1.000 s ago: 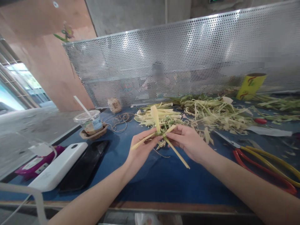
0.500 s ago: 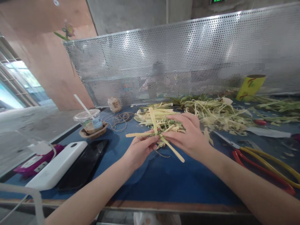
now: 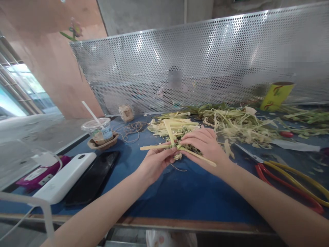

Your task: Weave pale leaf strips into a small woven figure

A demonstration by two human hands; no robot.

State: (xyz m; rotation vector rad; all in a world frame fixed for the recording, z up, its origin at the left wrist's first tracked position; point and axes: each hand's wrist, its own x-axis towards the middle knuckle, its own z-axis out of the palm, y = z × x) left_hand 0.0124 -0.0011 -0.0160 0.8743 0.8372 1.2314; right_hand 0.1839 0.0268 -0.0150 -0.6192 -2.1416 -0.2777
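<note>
Both hands meet over the blue tabletop point(image 3: 180, 195) on a small piece woven from pale yellow leaf strips point(image 3: 171, 144). My left hand point(image 3: 154, 164) pinches it from below, fingers closed at the crossing of the strips. My right hand point(image 3: 205, 146) is closed over its right side, and one long strip point(image 3: 203, 157) juts out rightward beneath that hand. Another strip points left, and a third stands up and away. A bit of green and crumbly material shows in the piece's middle.
A heap of cut leaf strips point(image 3: 231, 123) lies behind the hands. Red and yellow handled shears point(image 3: 288, 178) lie at the right. At the left sit a plastic cup with straw point(image 3: 99, 132), twine point(image 3: 132, 129), a black phone point(image 3: 94, 178) and a white power bank point(image 3: 64, 178). A perforated metal screen point(image 3: 205, 61) backs the table.
The right hand shifted over the woven piece, and the long strip that pointed down toward me has swung to lie out to the right. The left hand kept its pinch.
</note>
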